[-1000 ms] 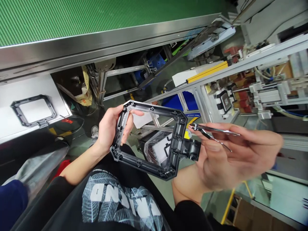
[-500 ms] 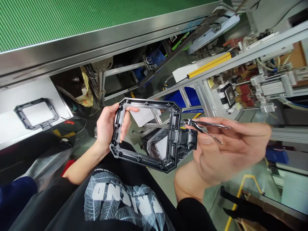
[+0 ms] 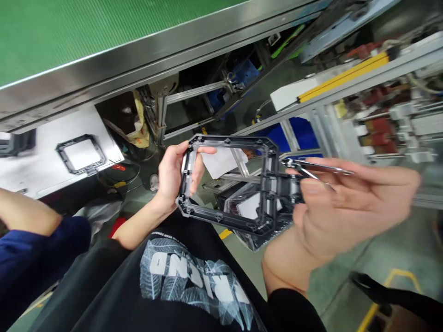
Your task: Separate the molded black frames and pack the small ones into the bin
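Observation:
A black plastic frame with cut corners and small screw bosses is held up in front of my body. My left hand grips its left side, thumb and fingers around the bar. On the frame's right side sits a hinge-like block, partly covered by my right thumb. My right hand is closed around small metal nippers. Their jaws point left, close to the frame's right bar; I cannot tell whether they touch it.
A green conveyor belt with a metal edge runs across the top. At left, a second black frame lies on a white table; a co-worker's arm is beside it. Aluminium machinery stands at right.
My view has turned, so the surroundings have shifted. Both hands, the frame and the nippers appear further right. A co-worker's forearm has come into view at left. My grips look the same.

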Available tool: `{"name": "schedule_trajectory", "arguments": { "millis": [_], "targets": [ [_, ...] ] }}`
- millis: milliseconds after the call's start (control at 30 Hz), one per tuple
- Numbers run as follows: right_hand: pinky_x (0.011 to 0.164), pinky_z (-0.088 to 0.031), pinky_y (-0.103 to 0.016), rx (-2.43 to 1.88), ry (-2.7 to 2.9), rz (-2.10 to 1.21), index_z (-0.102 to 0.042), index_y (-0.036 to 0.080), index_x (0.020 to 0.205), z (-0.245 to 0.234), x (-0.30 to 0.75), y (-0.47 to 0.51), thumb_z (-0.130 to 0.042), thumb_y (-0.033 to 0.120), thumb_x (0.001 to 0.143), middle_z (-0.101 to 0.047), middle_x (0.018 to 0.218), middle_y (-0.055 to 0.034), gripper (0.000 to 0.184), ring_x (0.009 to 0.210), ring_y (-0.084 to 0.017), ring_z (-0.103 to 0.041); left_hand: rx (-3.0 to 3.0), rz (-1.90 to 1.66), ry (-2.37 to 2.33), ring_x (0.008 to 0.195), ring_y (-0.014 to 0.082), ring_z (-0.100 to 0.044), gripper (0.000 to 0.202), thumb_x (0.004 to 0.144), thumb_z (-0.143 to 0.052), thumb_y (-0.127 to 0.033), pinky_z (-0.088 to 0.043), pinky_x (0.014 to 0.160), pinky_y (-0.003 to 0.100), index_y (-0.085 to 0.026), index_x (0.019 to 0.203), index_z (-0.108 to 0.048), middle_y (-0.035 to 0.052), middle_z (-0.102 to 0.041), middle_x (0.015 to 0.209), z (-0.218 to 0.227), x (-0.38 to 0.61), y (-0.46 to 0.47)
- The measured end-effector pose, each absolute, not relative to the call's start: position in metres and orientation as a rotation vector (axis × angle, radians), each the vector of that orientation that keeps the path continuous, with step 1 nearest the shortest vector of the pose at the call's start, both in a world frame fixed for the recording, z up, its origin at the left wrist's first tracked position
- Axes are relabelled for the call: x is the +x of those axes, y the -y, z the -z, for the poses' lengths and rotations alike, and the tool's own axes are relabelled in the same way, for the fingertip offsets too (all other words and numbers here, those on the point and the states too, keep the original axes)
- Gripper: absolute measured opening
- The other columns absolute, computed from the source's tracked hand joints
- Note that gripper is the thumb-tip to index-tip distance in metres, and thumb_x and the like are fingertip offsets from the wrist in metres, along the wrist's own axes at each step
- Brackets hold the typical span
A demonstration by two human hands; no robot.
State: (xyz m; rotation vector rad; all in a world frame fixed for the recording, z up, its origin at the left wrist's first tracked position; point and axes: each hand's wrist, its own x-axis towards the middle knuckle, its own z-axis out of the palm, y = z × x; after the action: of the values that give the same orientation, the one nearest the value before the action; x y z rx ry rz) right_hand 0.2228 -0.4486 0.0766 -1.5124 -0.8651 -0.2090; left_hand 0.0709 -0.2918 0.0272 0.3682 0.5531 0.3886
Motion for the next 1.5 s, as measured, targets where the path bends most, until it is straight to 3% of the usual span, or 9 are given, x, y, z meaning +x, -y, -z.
{"name": "schedule_trajectory", "arguments": {
  "millis": [200, 367, 567, 900, 1000, 1100, 1200, 1367, 1500],
  "targets": [
    [0.068, -0.066, -0.045, -1.578, 0.703, 0.347, -0.073, 0.024, 0.094, -0.065, 0.228, 0.451, -0.101, 0.041, 0.057, -0.076, 0.083, -0.0009, 0.049, 0.072, -0.025, -0.073, 0.423, -0.377, -0.508, 0.032, 0.0122, -0.043, 0.060, 0.106, -0.042, -0.051, -0.030, 0.032, 0.023, -0.005, 0.121, -0.078, -0.0027, -0.052, 0.049, -0.019, 0.071, 0.295],
    [0.067, -0.063, -0.044, -1.556, 0.620, 0.373, -0.071, 0.024, 0.088, -0.058, 0.233, 0.451, -0.099, 0.043, 0.052, -0.071, 0.078, -0.0009, 0.049, 0.073, -0.026, -0.071, 0.461, -0.350, -0.539, 0.037, 0.0140, -0.048, 0.061, 0.104, -0.045, -0.055, -0.033, 0.034, 0.024, -0.007, 0.123, -0.077, -0.0009, -0.056, 0.052, -0.018, 0.071, 0.296],
    [0.048, -0.056, -0.035, -1.462, 0.590, 0.408, -0.076, 0.027, 0.084, -0.051, 0.231, 0.446, -0.098, 0.048, 0.049, -0.065, 0.071, 0.0017, 0.046, 0.064, -0.021, -0.066, 0.486, -0.359, -0.500, 0.038, 0.0144, -0.048, 0.063, 0.103, -0.044, -0.057, -0.032, 0.035, 0.025, -0.008, 0.124, -0.077, -0.0007, -0.056, 0.053, -0.018, 0.069, 0.298],
    [0.052, -0.060, -0.029, -1.324, 0.527, 0.370, -0.079, 0.025, 0.078, -0.022, 0.241, 0.449, -0.106, 0.045, 0.038, -0.066, 0.067, 0.0012, 0.052, 0.065, -0.019, -0.066, 0.514, -0.486, -0.411, 0.035, 0.0128, -0.043, 0.057, 0.102, -0.045, -0.053, -0.029, 0.035, 0.026, -0.008, 0.109, -0.078, -0.0023, -0.051, 0.051, 0.006, 0.073, 0.296],
    [0.053, -0.064, -0.033, -1.348, 0.444, 0.192, -0.073, 0.025, 0.085, 0.005, 0.237, 0.438, -0.106, 0.048, 0.042, -0.070, 0.075, 0.0008, 0.059, 0.066, -0.020, -0.068, 0.537, -0.538, -0.514, 0.033, 0.0120, -0.037, 0.054, 0.102, -0.042, -0.052, -0.027, 0.035, 0.027, -0.010, 0.098, -0.075, -0.0040, -0.045, 0.048, 0.032, 0.069, 0.296],
    [0.058, -0.070, -0.045, -1.385, 0.350, -0.193, -0.064, 0.027, 0.098, 0.032, 0.215, 0.411, -0.101, 0.055, 0.058, -0.073, 0.100, -0.0005, 0.061, 0.077, -0.024, -0.074, 0.595, -0.617, -0.716, 0.035, 0.0122, -0.036, 0.052, 0.103, -0.040, -0.057, -0.027, 0.038, 0.027, -0.016, 0.089, -0.068, -0.0052, -0.042, 0.048, 0.068, 0.057, 0.293],
    [0.067, -0.074, -0.050, -1.389, 0.335, -0.529, -0.060, 0.027, 0.104, 0.050, 0.183, 0.390, -0.099, 0.056, 0.064, -0.071, 0.113, -0.0027, 0.063, 0.089, -0.027, -0.077, 0.795, -0.620, -0.980, 0.042, 0.0123, -0.042, 0.045, 0.104, -0.040, -0.058, -0.036, 0.045, 0.025, -0.020, 0.090, -0.061, -0.0058, -0.045, 0.054, 0.102, 0.034, 0.286],
    [0.078, -0.075, -0.051, -1.474, 0.375, -0.800, -0.060, 0.024, 0.107, 0.083, 0.163, 0.419, -0.100, 0.060, 0.065, -0.069, 0.110, -0.0029, 0.069, 0.094, -0.026, -0.077, 1.186, -0.424, -1.326, 0.077, 0.0182, -0.066, 0.015, 0.094, -0.067, -0.033, -0.055, 0.076, 0.029, -0.021, 0.103, -0.068, 0.0009, -0.071, 0.083, 0.129, -0.014, 0.277],
    [0.086, -0.073, -0.042, -1.618, 0.305, -0.876, -0.061, 0.021, 0.103, 0.122, 0.175, 0.461, -0.102, 0.059, 0.065, -0.067, 0.101, -0.0010, 0.068, 0.095, -0.021, -0.075, 1.305, -0.444, -1.414, 0.091, 0.0231, -0.070, 0.027, 0.095, -0.069, -0.032, -0.056, 0.088, 0.035, -0.021, 0.119, -0.075, 0.0049, -0.077, 0.100, 0.134, -0.042, 0.273]
  ]
}}
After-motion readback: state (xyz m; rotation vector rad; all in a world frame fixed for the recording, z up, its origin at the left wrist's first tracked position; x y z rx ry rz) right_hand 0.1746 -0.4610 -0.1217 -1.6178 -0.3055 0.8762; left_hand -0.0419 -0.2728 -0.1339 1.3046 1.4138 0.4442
